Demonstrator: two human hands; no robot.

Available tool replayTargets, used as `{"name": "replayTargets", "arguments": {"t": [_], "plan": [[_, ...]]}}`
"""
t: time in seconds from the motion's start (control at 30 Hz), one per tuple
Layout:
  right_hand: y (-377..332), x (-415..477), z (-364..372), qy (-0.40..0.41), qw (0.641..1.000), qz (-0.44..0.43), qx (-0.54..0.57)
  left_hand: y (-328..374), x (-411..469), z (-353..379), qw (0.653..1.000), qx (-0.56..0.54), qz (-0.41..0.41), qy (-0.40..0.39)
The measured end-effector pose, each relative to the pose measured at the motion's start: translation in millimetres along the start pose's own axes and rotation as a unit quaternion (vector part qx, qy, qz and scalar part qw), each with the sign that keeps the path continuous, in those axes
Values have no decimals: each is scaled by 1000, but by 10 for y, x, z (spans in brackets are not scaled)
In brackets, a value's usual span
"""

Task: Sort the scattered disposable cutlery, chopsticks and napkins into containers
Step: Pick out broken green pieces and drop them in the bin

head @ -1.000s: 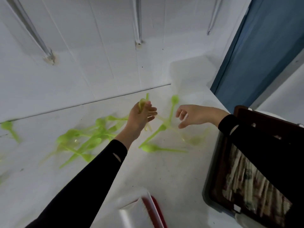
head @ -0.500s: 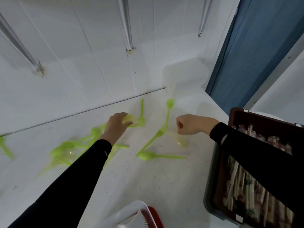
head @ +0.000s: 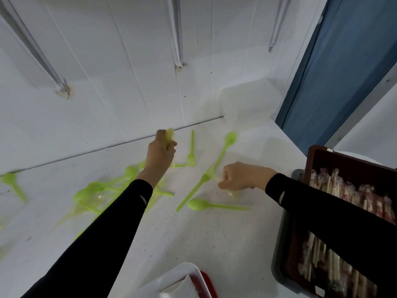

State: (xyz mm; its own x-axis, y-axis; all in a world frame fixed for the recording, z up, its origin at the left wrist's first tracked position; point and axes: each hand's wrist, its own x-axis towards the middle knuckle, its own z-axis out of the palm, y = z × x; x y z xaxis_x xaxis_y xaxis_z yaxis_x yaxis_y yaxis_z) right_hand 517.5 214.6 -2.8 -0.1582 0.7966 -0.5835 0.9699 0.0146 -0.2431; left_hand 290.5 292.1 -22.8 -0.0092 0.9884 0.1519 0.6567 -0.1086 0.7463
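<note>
A pale yellow-green utensil [head: 169, 135] sticks up out of the left hand [head: 160, 153], gripped in curled fingers. Just right of that hand a green fork [head: 191, 155] lies flat. Between the hands a long green spoon [head: 225, 147] runs diagonally, bowl farthest away. The right hand [head: 242, 176] pinches a blurred, nearly clear utensil [head: 234, 193]; just below it lies a second green spoon [head: 199, 204], handle pointing right. A heap of green spoons [head: 96, 190] lies left of the left forearm. Wrapped chopsticks [head: 343, 194] fill the brown crate [head: 311, 160] under the right forearm.
</note>
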Motion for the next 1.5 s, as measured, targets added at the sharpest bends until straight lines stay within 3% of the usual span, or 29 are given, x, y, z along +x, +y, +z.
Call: {"name": "replayTargets", "arguments": {"t": [0.13, 0.33, 0.4, 0.53, 0.63, 0.73, 0.87, 0.9, 0.97, 1.07, 1.2, 1.3, 1.5], "plan": [[-68, 68, 31, 15, 999, -7, -50, 191, -285, -221, 959, -256, -124, -2], [-371, -32, -257, 33, 990, -31, 133, 151, -699, -379, 862, -443, -247, 19], [-627, -59, -250, 100, 955, -95, 264, 151, -750, -421, 823, -497, -276, 12], [-1187, -82, -57, 196, 841, -184, 469, 94, -795, -531, 779, -529, -336, 0], [-1402, -15, 153, 242, 856, -238, 391, 76, -835, -644, 755, -570, -316, -70], [-1510, 68, 263, 226, 889, -296, 266, -37, -856, -759, 760, -562, -317, -74], [-1582, 135, 273, 118, 916, -301, 238, -350, -808, -1040, 767, -534, -343, 97], [-1578, 175, 275, 106, 921, -281, 246, -465, -801, -1138, 781, -509, -335, 140], [-1599, 341, 290, 124, 930, -249, 241, -744, -823, -1395, 850, -381, -321, 170], [-1624, 631, 310, 175, 942, -213, 190, -1183, -875, -1725, 931, -147, -298, 151], [-1929, 767, 402, 159, 960, -211, 94, -1628, -949, -1882, 953, 95, -270, 102], [-2279, 787, 558, 163, 951, -260, 34, -1765, -989, -1810, 957, 140, -252, 24], [-2800, 959, 882, 175, 948, -266, -20, -1748, -1057, -1694, 951, 149, -271, 9]]}}
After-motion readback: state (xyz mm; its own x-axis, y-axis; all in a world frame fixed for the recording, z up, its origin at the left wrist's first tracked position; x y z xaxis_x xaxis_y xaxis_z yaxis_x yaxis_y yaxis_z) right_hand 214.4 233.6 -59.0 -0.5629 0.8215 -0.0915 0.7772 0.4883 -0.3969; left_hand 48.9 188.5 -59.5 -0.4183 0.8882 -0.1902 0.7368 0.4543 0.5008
